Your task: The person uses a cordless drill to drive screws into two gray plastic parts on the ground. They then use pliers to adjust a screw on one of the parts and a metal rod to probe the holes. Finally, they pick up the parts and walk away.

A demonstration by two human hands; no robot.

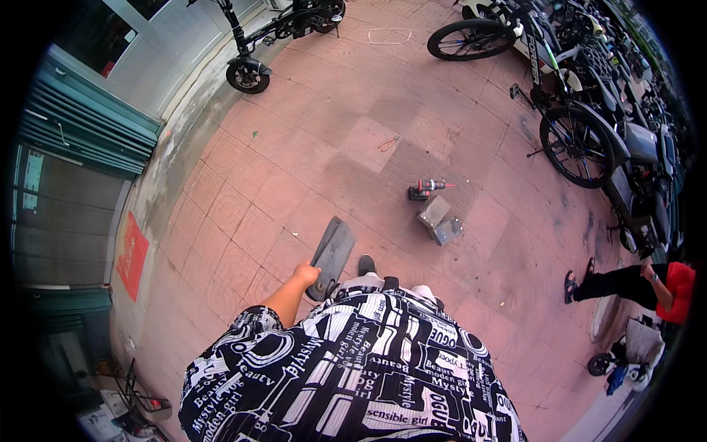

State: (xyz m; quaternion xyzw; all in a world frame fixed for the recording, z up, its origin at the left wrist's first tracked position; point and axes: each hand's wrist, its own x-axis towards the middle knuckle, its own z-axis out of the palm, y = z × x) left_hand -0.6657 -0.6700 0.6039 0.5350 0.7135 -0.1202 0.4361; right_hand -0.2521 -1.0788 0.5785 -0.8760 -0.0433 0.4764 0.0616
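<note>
My left hand (307, 273) is closed on the edge of a flat, dark grey panel (334, 249) with rounded corners. The panel is held tilted beside my left leg, above the paving, and my fingers are partly hidden behind it. My right hand does not show. Ahead and to the right of my feet, a red and black cordless drill (426, 189) stands on the tiles. Close beside it are two grey box-shaped blocks, one lighter (434, 211) and one darker (447, 231).
A small red-orange loop (386, 145) lies on the paving. Far left stands a black folding bike (250, 70); along the right are parked bicycles (578, 144) and scooters. A person in red (674, 292) is at the right. A red mat (132, 256) lies near the left doorway.
</note>
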